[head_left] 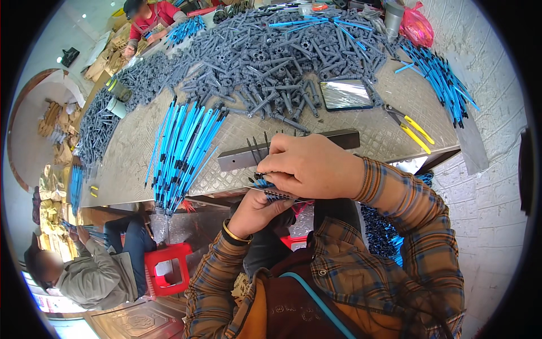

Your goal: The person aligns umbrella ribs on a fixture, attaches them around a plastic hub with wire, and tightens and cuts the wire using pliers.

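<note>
At the table's near edge, my left hand (254, 213) is closed around a small bunch of thin blue-and-black rods (276, 195). Just above it, my right hand (310, 166) pinches with thumb and forefinger at the dark ends of that bunch; whatever lies between the fingertips is hidden. A dark grey metal bar (232, 160) lies right behind my hands, with several thin black pins (257, 148) standing up by it. To the left, a fanned bundle of blue-and-black rods (183, 152) rests on the table and overhangs its edge.
A large heap of grey plastic pieces (243, 62) covers the back. A phone-like slab (346, 94), yellow-handled pliers (409, 129) and another rod bundle (440, 79) lie rightward. One person (152, 22) works across the table; another (101, 271) sits left on a red stool (168, 271).
</note>
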The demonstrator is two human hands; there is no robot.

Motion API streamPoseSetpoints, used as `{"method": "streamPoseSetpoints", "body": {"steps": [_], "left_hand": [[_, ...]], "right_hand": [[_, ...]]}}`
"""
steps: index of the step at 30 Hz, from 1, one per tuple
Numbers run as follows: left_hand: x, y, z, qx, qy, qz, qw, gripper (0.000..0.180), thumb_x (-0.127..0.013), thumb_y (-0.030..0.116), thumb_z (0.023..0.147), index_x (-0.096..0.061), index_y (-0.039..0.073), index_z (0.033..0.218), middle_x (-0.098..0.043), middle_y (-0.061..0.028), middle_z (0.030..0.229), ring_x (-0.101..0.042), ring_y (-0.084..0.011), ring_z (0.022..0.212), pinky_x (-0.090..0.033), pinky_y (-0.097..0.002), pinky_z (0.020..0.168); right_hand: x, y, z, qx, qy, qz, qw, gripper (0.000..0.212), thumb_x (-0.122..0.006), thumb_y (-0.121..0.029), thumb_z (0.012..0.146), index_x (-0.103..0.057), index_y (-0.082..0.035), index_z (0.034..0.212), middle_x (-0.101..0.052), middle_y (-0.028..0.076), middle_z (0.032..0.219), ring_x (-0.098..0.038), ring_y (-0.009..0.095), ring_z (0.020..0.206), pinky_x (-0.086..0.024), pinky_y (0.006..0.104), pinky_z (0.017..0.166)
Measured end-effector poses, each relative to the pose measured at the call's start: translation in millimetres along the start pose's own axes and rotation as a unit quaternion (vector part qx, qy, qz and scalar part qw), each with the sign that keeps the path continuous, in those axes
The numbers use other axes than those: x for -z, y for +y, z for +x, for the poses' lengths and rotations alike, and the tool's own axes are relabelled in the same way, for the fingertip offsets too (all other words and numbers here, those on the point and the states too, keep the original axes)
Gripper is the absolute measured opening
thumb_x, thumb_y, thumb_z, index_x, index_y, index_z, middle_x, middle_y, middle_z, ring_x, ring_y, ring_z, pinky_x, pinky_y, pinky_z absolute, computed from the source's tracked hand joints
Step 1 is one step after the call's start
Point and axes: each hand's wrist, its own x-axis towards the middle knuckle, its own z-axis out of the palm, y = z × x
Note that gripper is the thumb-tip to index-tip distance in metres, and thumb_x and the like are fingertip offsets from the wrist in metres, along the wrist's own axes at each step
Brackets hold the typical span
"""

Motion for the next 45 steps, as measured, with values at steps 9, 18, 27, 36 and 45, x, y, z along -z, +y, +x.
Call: {"method": "streamPoseSetpoints", "body": {"steps": [9,18,27,36,45], "left_hand": [[-2,-2,-1,0.004,0.007,0.003,1.0,0.018,-0.059,0.007,0.085,-0.061,0.002,0.103,-0.061,-0.0008,0.095,-0.054,-0.0092,0.09,-0.043,-0.0257,0.08],[-2,0,-8,-0.019,0.025,-0.034,0.999,0.017,-0.056,0.005,0.087,-0.06,0.0,0.103,-0.063,-0.0039,0.095,-0.057,-0.0124,0.091,-0.044,-0.0254,0.081],[8,5,-14,-0.024,0.081,-0.119,0.989,0.017,-0.053,0.003,0.088,-0.06,-0.002,0.102,-0.064,-0.0073,0.098,-0.058,-0.013,0.093,-0.046,-0.0262,0.082],[18,7,-24,-0.025,0.076,-0.104,0.991,0.017,-0.054,0.001,0.087,-0.061,-0.001,0.103,-0.064,-0.0054,0.098,-0.057,-0.0114,0.092,-0.045,-0.0255,0.083],[12,10,-39,-0.017,0.053,-0.094,0.994,0.019,-0.054,0.001,0.086,-0.061,-0.001,0.104,-0.063,-0.0053,0.101,-0.057,-0.0112,0.094,-0.044,-0.0254,0.085]], "right_hand": [[-2,-2,3,0.031,-0.014,-0.047,0.998,0.013,-0.057,-0.022,0.08,-0.06,-0.012,0.088,-0.051,0.006,0.082,-0.057,0.024,0.062,-0.046,0.0336,0.053],[-8,-5,20,0.031,-0.009,-0.053,0.998,0.013,-0.056,-0.023,0.079,-0.059,-0.012,0.086,-0.052,0.007,0.076,-0.056,0.026,0.062,-0.045,0.0324,0.052],[-8,8,38,-0.036,-0.005,0.119,0.992,0.015,-0.059,-0.021,0.081,-0.057,-0.006,0.084,-0.052,0.005,0.071,-0.053,0.017,0.058,-0.041,0.0285,0.051],[3,0,5,-0.121,-0.03,0.109,0.986,0.017,-0.059,-0.02,0.084,-0.055,-0.004,0.085,-0.05,0.007,0.065,-0.051,0.017,0.057,-0.04,0.0289,0.053],[1,-24,10,-0.088,-0.02,0.061,0.994,0.016,-0.057,-0.019,0.084,-0.053,-0.004,0.081,-0.053,0.013,0.067,-0.051,0.032,0.06,-0.041,0.0332,0.054]]}}
